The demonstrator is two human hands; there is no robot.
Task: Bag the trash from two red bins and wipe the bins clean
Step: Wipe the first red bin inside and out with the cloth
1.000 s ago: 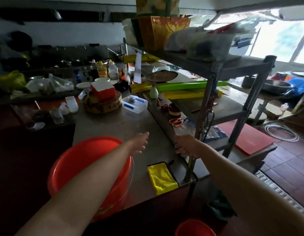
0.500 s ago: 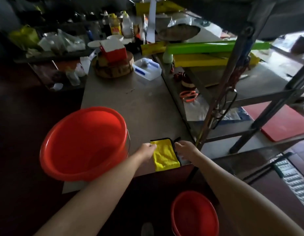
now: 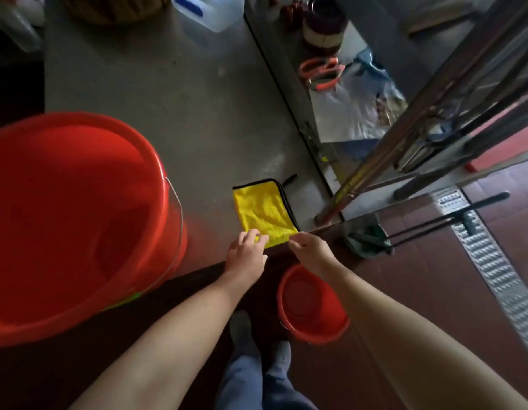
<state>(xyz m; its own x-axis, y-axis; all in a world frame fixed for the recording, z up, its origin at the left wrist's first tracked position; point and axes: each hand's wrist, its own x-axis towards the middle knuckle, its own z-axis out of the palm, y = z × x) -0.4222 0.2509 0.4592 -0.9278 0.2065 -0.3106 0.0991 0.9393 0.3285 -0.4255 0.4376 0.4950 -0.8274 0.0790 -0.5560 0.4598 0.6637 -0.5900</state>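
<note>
Yellow cloth [image 3: 262, 214] flat at the table's [image 3: 182, 99] near edge, by the right corner. Left hand [image 3: 246, 257] with loosely spread fingers touching its near left corner; right hand [image 3: 311, 253] at its near right corner, grip impossible to tell. Large red bin [image 3: 156, 161] at the table's left edge, small red bin [image 3: 310, 306] on the floor.
</note>
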